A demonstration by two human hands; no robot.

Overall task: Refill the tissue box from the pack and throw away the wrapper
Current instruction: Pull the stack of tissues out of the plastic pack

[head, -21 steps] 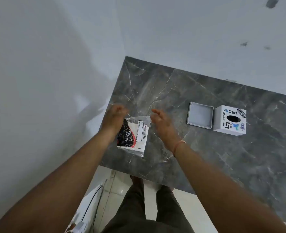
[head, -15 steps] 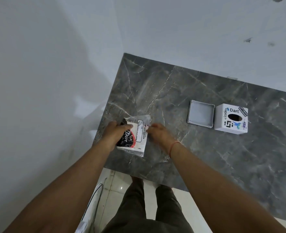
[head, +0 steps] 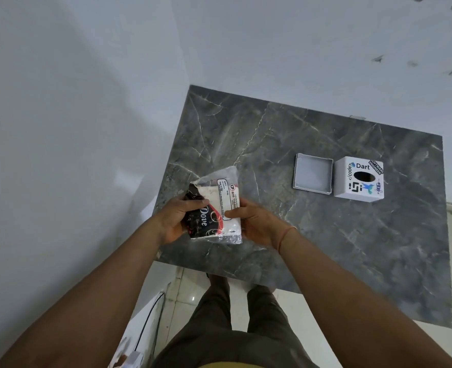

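Observation:
The tissue pack (head: 214, 208), clear plastic with a black, red and white print, is held above the near left corner of the grey marble table (head: 325, 248). My left hand (head: 178, 220) grips its left side, thumb across the black print. My right hand (head: 256, 224) grips its right side, thumb on the white label. The pack's far end is loose crinkled plastic. At the far right stands the white cube tissue box (head: 359, 179), its oval slot facing up. Its shallow grey base tray (head: 313, 173) lies just left of it, open side up.
White walls close in on the left and behind the table. A white object with a black cable (head: 150, 322) sits on the tiled floor at the lower left. My legs stand at the table's near edge.
Both hands closed on the pack, which lay on the table, and lifted it toward me. The box and tray have not moved.

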